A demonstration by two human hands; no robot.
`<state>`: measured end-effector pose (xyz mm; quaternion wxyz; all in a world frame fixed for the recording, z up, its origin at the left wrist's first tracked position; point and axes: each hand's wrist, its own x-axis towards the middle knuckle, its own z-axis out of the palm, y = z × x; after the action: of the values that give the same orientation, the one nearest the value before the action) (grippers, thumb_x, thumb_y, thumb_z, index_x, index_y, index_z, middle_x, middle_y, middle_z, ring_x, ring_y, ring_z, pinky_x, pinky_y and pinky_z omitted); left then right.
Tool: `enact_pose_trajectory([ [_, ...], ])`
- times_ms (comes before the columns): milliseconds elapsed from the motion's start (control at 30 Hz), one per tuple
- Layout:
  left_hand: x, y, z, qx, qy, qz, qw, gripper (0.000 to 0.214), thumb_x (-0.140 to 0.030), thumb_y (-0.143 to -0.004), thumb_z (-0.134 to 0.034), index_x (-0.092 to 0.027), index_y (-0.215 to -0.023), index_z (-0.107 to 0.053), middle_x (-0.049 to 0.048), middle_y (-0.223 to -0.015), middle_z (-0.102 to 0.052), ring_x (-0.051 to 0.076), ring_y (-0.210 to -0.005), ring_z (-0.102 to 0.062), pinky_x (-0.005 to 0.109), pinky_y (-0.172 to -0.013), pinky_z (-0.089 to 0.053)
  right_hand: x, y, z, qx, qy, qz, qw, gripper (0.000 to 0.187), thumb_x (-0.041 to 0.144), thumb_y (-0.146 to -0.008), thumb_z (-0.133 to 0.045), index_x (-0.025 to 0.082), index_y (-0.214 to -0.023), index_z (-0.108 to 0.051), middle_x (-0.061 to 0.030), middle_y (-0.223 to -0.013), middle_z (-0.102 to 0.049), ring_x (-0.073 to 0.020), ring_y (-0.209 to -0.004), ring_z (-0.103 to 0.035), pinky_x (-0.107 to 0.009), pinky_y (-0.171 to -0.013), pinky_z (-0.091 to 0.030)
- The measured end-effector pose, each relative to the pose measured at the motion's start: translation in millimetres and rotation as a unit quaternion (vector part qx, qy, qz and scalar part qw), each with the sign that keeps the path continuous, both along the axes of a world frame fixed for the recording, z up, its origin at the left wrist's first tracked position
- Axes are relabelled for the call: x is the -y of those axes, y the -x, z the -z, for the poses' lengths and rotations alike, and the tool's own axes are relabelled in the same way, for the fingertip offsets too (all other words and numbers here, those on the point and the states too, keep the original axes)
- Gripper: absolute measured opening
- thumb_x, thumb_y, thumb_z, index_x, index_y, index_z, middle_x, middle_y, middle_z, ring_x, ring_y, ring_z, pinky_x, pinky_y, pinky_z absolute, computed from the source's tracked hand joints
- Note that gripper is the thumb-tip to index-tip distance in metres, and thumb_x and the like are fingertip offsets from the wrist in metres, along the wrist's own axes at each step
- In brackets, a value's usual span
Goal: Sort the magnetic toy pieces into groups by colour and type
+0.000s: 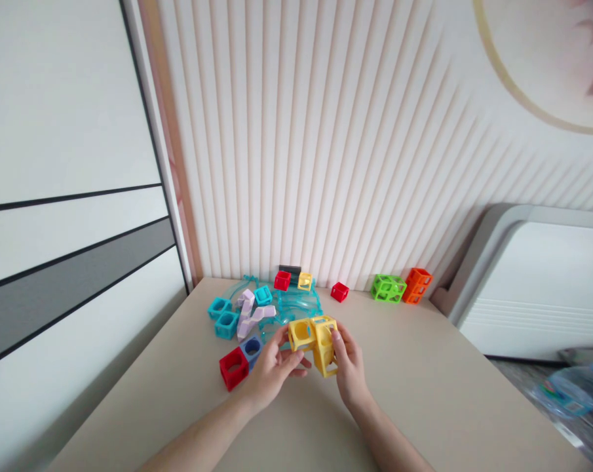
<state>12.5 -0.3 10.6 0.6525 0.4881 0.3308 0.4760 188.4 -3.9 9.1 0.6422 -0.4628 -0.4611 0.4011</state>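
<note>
Left hand [271,373] and right hand [349,370] grip joined yellow plastic cubes [324,347] from opposite sides, fingers [337,339] closed, bracing the join; a red cube [234,368] lies near the left hand.

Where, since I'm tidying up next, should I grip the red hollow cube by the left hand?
Pinch the red hollow cube from above with your left hand, fingers on its near and far walls. The blue cube sits close against its right side, crowding that face, while the cube's squarish frame probably gives flat walls to press.
</note>
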Motion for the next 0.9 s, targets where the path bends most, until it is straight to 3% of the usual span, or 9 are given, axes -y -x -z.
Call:
enact_pose_trajectory([
  [100, 2.0, 0.8, 5.7, -0.003, -0.009, 0.0, 1.0, 0.055, -0.052, -0.078, -0.078, -0.026, -0.123, -0.061, 0.0099, -0.12, -0.067, 0.021, -0.08, -0.073, 0.035, -0.063, -0.064, -1.6, -0.3, 2.1, 0.002, 0.026, -0.001, 1.0, 0.062, 0.069, -0.083, -0.066, 0.015, -0.112, -0.071, -0.0051, -0.079, -0.074, -0.0185, -0.062, -0.065, -0.025, -0.051, -0.05],
  [300, 5.1, -0.9, 3.4, -0.022, -0.02, -0.017, 0.999, 0.055, -0.064, -0.08, -0.071, -0.022, -0.114, -0.066, 0.0119, -0.112, -0.071, 0.028, -0.097, -0.07, 0.032, -0.064, -0.063, 0.6, 2.8, -0.6, 0.007, 0.025, -0.03, 0.999, 0.061, 0.07, -0.082, -0.067, 0.018, -0.115, -0.071, -0.0081, -0.096, -0.077, -0.0231, -0.076, -0.071, -0.028, -0.059, -0.056],
  [500, 4.9, -4.7, 5.2, -0.007, -0.004, -0.043, 0.999, 0.054, -0.064, -0.082, -0.068, -0.022, -0.113, -0.058, 0.008, -0.107, -0.067, 0.014, -0.062, -0.065, 0.026, -0.05, -0.056, 1.0, 3.1, -2.6, 0.003, 0.029, -0.039, 0.999, 0.063, 0.068, -0.082, -0.069, 0.017, -0.119, -0.069, -0.0092, -0.1, -0.078, -0.0207, -0.073, -0.07, -0.026, -0.055, -0.054],
  [700, 4.7, -4.5, 5.4, -0.001, 0.005, -0.051, 0.999, 0.057, -0.064, -0.082, -0.068, -0.025, -0.121, -0.052, 0.0044, -0.102, -0.067, 0.01, -0.052, -0.062, 0.024, -0.045, -0.05, 0.3, 2.7, -3.2, -0.001, 0.029, -0.051, 0.998, 0.063, 0.067, -0.082, -0.069, 0.017, -0.12, -0.069, -0.0085, -0.097, -0.077, -0.02, -0.071, -0.069, -0.025, -0.054, -0.052],
  [900, 1.2, -1.1, 8.0, 0.024, 0.029, -0.07, 0.997, 0.052, -0.072, -0.086, -0.056, -0.021, -0.095, -0.059, 0.0001, -0.079, -0.067, 0.007, -0.041, -0.052, 0.02, -0.04, -0.041, 1.2, 2.1, -4.2, 0.011, 0.038, -0.05, 0.998, 0.065, 0.07, -0.082, -0.067, 0.016, -0.118, -0.071, -0.0059, -0.087, -0.076, -0.0193, -0.067, -0.065, -0.025, -0.055, -0.05],
])
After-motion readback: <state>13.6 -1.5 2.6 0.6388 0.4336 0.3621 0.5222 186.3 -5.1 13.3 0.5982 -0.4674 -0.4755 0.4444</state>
